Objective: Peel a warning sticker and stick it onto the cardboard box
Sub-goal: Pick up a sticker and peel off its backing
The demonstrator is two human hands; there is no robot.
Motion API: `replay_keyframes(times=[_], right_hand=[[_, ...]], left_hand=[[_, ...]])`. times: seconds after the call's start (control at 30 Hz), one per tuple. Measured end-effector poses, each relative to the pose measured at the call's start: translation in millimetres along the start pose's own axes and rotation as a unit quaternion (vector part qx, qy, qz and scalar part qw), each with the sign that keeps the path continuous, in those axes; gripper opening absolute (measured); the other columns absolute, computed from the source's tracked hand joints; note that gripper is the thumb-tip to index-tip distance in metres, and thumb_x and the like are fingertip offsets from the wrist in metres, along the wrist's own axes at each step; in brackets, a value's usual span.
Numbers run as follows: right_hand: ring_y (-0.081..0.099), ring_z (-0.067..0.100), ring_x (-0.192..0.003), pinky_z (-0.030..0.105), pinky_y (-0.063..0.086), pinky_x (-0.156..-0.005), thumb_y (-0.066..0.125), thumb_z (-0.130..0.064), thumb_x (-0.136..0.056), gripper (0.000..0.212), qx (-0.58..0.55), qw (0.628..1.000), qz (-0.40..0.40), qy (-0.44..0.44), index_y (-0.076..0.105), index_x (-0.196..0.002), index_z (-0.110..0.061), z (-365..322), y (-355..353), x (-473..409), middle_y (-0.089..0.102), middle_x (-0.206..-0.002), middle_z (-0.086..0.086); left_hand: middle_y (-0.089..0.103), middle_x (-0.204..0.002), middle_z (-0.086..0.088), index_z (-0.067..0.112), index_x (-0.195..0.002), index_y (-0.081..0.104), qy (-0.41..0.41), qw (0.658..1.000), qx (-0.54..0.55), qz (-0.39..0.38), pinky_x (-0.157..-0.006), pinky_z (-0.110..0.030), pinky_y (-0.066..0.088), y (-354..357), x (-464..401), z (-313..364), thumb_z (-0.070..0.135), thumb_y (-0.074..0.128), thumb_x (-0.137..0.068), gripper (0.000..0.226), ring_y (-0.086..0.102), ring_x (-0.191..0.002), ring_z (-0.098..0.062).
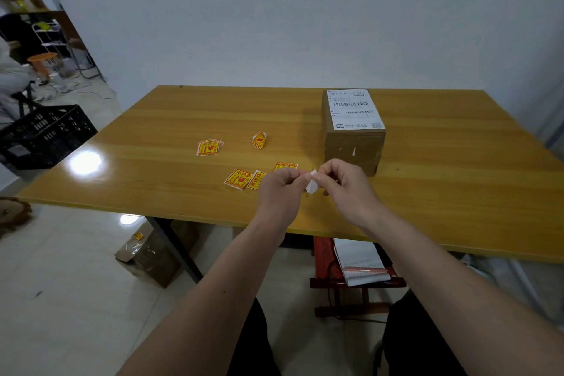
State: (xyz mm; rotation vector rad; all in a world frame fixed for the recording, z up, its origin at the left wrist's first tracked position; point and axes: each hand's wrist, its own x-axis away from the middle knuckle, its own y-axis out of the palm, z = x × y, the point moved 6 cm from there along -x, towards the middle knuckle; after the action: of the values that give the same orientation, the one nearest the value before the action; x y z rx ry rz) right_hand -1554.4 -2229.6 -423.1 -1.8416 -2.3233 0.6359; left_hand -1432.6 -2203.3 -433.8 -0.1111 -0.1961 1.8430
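Both hands are raised over the near middle of the wooden table point(171, 125). My left hand point(280, 189) and my right hand point(345, 183) pinch one warning sticker point(312, 184) between their fingertips; only its white backing shows. The cardboard box point(354, 143), with a white shipping label point(354, 108) on top, stands just behind my right hand. Loose yellow-and-red warning stickers lie on the table: one point(238, 179) left of my left hand, a small stack point(208, 147) farther left, and a curled one point(259, 140) behind.
A black plastic crate point(45, 134) sits on the floor left of the table. Under the table are a taped cardboard parcel point(149, 253) and a red stool point(351, 281) holding papers. A white wall rises behind the table.
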Motion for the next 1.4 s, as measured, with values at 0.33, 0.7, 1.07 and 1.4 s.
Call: replay_keyframes(times=[0.33, 0.7, 1.07, 1.4], right_hand=[[0.048, 0.020, -0.071, 0.035, 0.042, -0.067, 0.053, -0.014, -0.092, 0.015, -0.005, 1.000, -0.010, -0.002, 0.053, -0.077, -0.011, 7.9, -2.5, -1.3, 0.053, -0.074, 0.008], [0.051, 0.016, -0.066, 0.027, 0.041, -0.063, 0.051, -0.010, -0.093, 0.023, -0.014, 1.000, -0.004, 0.000, 0.047, -0.072, -0.018, 15.8, 1.8, -1.8, 0.051, -0.067, 0.001], [0.051, 0.015, -0.068, 0.024, 0.045, -0.065, 0.055, -0.018, -0.092, 0.014, -0.073, 0.997, -0.010, 0.035, 0.054, -0.089, -0.005, 12.9, -2.5, -2.9, 0.054, -0.076, 0.006], [0.042, 0.019, -0.068, 0.026, 0.037, -0.061, 0.062, -0.008, -0.086, 0.018, -0.078, 0.997, 0.008, 0.017, 0.059, -0.083, 0.009, 3.9, -6.0, -5.6, 0.049, -0.076, 0.013]], left_hand=[[0.056, -0.071, -0.004, 0.015, -0.068, 0.063, -0.034, 0.998, 0.044, -0.021, -0.070, -0.025, 0.046, 3.5, 1.0, -1.8, 0.015, 0.056, -0.092, 0.025, 0.049, -0.071, -0.013], [0.052, -0.066, -0.002, 0.013, -0.067, 0.062, -0.073, 0.992, 0.105, 0.005, -0.071, -0.027, 0.048, 5.1, 1.2, -14.0, 0.011, 0.056, -0.092, 0.026, 0.047, -0.066, -0.012], [0.061, -0.078, -0.011, 0.010, -0.071, 0.064, -0.037, 0.994, 0.099, -0.007, -0.083, -0.035, 0.054, 4.6, -5.3, -11.2, 0.011, 0.054, -0.092, 0.023, 0.056, -0.074, -0.018], [0.068, -0.095, -0.011, 0.010, -0.091, 0.068, -0.050, 0.977, 0.190, -0.077, -0.082, -0.030, 0.055, 6.6, 2.5, -8.1, 0.004, 0.050, -0.093, 0.019, 0.064, -0.090, -0.021]])
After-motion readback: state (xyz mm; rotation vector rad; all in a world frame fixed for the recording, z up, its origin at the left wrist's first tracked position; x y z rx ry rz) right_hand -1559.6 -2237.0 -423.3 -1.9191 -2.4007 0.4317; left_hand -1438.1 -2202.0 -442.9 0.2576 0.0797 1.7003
